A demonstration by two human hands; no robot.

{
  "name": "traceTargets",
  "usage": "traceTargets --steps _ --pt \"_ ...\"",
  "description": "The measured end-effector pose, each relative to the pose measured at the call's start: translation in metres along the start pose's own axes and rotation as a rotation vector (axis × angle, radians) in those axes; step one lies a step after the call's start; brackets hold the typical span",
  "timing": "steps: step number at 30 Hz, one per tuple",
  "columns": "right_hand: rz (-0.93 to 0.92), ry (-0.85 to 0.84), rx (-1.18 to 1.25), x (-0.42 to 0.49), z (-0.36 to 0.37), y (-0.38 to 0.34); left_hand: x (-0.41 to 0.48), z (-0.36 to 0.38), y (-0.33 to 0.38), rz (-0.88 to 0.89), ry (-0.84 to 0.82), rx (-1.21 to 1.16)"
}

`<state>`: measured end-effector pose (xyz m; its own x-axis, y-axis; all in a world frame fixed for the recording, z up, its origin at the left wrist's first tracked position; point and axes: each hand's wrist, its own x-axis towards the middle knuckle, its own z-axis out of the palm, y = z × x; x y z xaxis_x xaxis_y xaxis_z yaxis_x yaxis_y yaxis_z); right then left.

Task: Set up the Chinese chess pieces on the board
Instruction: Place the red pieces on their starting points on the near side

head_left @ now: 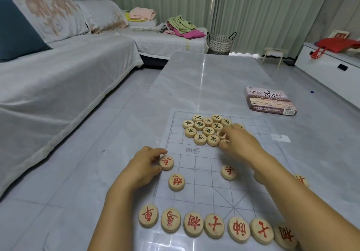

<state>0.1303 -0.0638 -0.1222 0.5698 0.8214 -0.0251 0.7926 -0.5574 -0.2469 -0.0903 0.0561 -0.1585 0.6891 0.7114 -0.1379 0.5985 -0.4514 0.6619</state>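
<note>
A clear plastic chess board (196, 188) lies on the grey glossy table. Several round wooden pieces with red characters line its near edge (213, 225). My left hand (145, 165) pinches a red soldier piece (166, 162) at the board's left side. A red cannon piece (176, 181) sits just below it, and another red soldier (228, 172) lies mid-board. My right hand (238, 143) reaches into a cluster of black-lettered pieces (204, 130) at the far side, fingers curled round a red-lettered piece (222, 134). A further red piece (301, 179) shows beside my right forearm.
The chess box (269, 101) lies on the table at the far right. A sofa (58, 60) runs along the left with folded clothes (179, 27) at its end. A woven basket (220, 42) stands beyond the table. A white cabinet (327, 65) is on the right.
</note>
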Motion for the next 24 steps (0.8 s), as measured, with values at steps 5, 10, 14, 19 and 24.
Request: traceTargets --steps 5,10,14,19,24 --pt "0.068 -0.161 -0.075 0.007 -0.005 0.02 -0.002 0.002 0.003 -0.027 0.05 -0.029" --pt "0.09 -0.127 -0.096 0.009 0.003 0.015 0.001 0.005 0.008 -0.05 0.09 0.019" --pt "0.098 -0.101 -0.122 0.011 0.006 0.012 0.0 0.004 0.006 -0.044 0.086 0.01" --pt "0.051 -0.097 -0.081 0.007 0.006 -0.001 -0.001 0.002 0.005 -0.02 0.065 0.013" --pt "0.045 -0.121 -0.137 0.006 0.01 -0.012 -0.002 0.002 0.003 -0.016 0.045 0.007"
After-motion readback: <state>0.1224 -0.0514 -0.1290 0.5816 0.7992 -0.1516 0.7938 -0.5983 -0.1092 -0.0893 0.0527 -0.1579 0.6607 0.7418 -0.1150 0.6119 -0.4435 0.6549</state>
